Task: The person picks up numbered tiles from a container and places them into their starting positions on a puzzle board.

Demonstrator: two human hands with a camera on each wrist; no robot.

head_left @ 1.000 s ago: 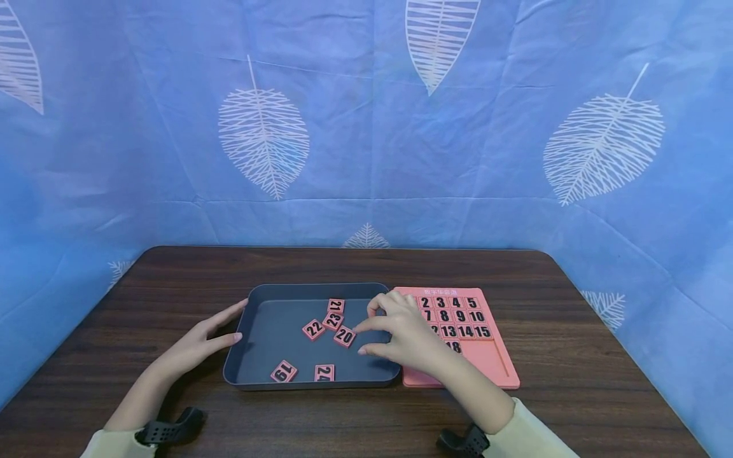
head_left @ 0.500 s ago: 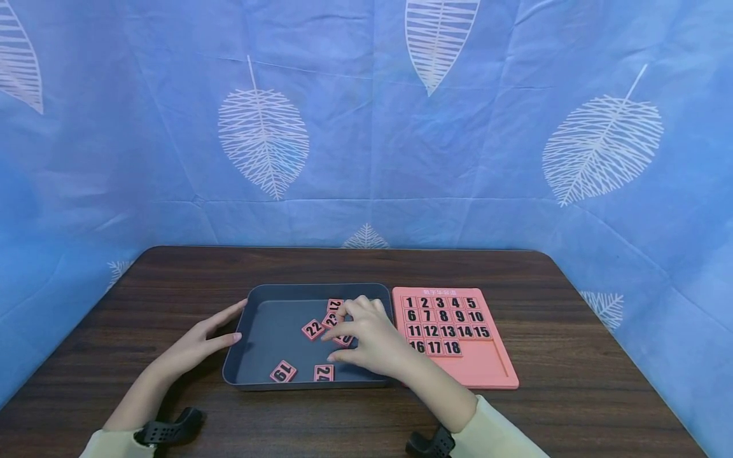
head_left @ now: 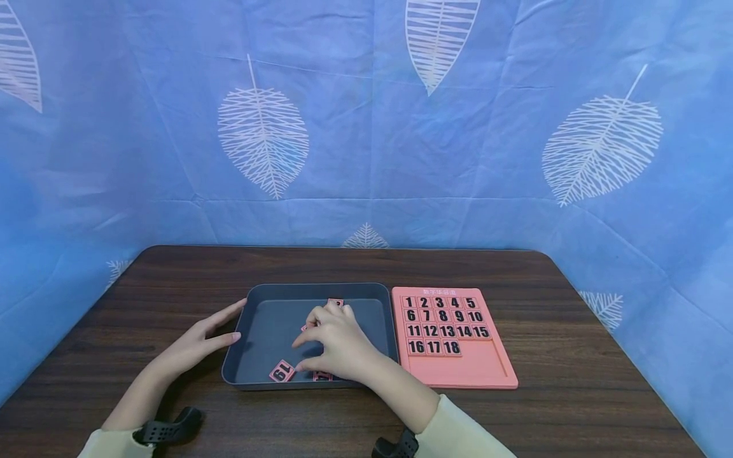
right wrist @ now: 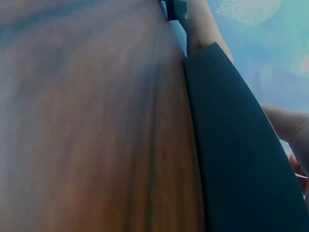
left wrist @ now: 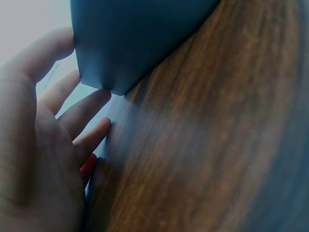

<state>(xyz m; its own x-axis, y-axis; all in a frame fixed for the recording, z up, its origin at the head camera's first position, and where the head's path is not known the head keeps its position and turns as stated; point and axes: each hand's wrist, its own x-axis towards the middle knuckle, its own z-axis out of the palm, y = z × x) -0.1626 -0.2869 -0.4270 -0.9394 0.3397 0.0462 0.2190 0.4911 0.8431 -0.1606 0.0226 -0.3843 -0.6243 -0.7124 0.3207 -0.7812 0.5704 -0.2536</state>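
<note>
My left hand [head_left: 197, 343] lies along the left wall of a dark grey tray [head_left: 366, 312], fingers fairly straight. In the left wrist view its fingertips touch the tray's corner [left wrist: 116, 58]. Over the middle of the tray hovers my right hand [head_left: 340, 343], thumb and index finger spread apart with nothing between them. Its thumb tip is right by the pink number tile 19 [head_left: 282, 371]. Tile 24 [head_left: 322, 376] shows partly below the hand, and an edge of another pink tile [head_left: 335, 301] shows above it. The other loose tiles are mostly hidden behind the hand.
Right of the tray lies a pink number board [head_left: 475, 369], its tiles 1 to 18 in rows and its lower part bare. Both stand on a dark wooden table [head_left: 572, 356]. Behind hangs a blue curtain [head_left: 366, 127] with white leaf prints.
My right hand has moved left across the tray, from beside the board to near tile 19, uncovering the board and covering the middle tiles. My left hand has stayed put.
</note>
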